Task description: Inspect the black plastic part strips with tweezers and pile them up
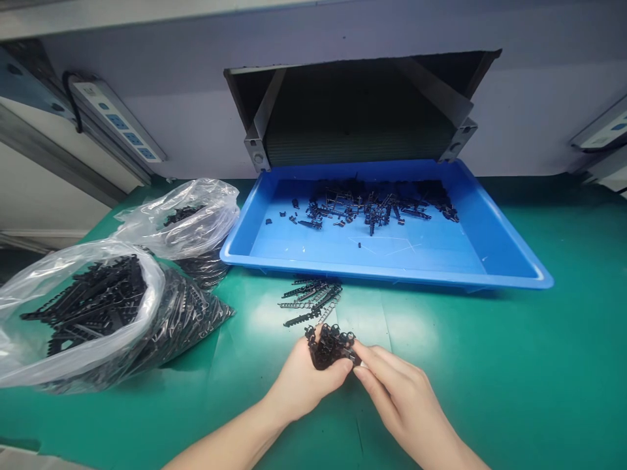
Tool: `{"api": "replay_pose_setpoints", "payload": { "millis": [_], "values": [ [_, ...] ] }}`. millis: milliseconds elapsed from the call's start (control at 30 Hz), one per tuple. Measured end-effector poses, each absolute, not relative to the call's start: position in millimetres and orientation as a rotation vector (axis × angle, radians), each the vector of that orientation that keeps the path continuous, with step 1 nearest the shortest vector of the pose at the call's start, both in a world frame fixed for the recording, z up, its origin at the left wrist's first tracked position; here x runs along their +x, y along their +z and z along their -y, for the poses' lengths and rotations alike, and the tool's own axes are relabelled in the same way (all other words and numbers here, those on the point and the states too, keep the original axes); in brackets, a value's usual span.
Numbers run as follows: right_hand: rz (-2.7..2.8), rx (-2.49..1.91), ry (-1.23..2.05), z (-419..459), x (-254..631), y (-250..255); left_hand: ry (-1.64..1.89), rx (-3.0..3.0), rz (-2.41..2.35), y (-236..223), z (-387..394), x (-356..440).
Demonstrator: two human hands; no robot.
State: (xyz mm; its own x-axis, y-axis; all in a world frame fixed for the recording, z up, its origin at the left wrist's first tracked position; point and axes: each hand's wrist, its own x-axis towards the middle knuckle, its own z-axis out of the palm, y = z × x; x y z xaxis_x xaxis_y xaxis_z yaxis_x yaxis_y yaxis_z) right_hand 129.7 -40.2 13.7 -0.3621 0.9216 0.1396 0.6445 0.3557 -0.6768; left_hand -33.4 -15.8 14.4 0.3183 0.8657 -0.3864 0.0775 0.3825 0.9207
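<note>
My left hand (pixel 313 378) is closed around a bunch of black plastic parts (pixel 329 347), whose curled ends stick out at the top. From the right, my right hand (pixel 401 388) pinches the edge of that bunch between thumb and fingers; which piece it grips is partly hidden. Just beyond the hands, a loose pile of long black toothed strips (pixel 313 297) lies on the green mat (pixel 441 352). Behind the pile stands a blue tray (pixel 392 269) with many black strips and small bits scattered over its floor.
To the left, a clear plastic bag (pixel 157 287) stands open, full of black strips. Another clear bag (pixel 215 196) with black parts sits behind it against the tray. A conveyor belt end (pixel 357 140) juts through the wall above the tray. Power strips (pixel 120 121) hang on both sides.
</note>
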Motion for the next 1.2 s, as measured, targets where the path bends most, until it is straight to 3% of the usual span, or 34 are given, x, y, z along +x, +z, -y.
{"api": "replay_pose_setpoints", "payload": {
  "millis": [400, 733, 867, 1033, 1200],
  "values": [
    [2.097, -1.391, 0.661, 43.6, 126.4, 10.8, 0.711, 1.059, -1.154, 15.3, 19.4, -29.2],
    [1.885, -1.556, 0.992, 38.7, 131.5, 11.4, 0.641, 1.367, -1.498, 33.0, -2.2, -46.1],
    [1.873, -1.6, 0.986, 35.5, 130.2, 12.1, 0.395, 1.682, -1.782, 37.6, -25.6, -81.5],
    [1.906, -1.586, 0.992, 33.5, 128.1, 11.9, -0.006, 1.992, -1.723, 19.7, -36.6, -103.8],
    [1.788, -1.628, 1.061, 31.9, 127.8, 15.3, 0.005, 1.992, -1.642, 26.8, -28.4, -95.4]
  ]
}}
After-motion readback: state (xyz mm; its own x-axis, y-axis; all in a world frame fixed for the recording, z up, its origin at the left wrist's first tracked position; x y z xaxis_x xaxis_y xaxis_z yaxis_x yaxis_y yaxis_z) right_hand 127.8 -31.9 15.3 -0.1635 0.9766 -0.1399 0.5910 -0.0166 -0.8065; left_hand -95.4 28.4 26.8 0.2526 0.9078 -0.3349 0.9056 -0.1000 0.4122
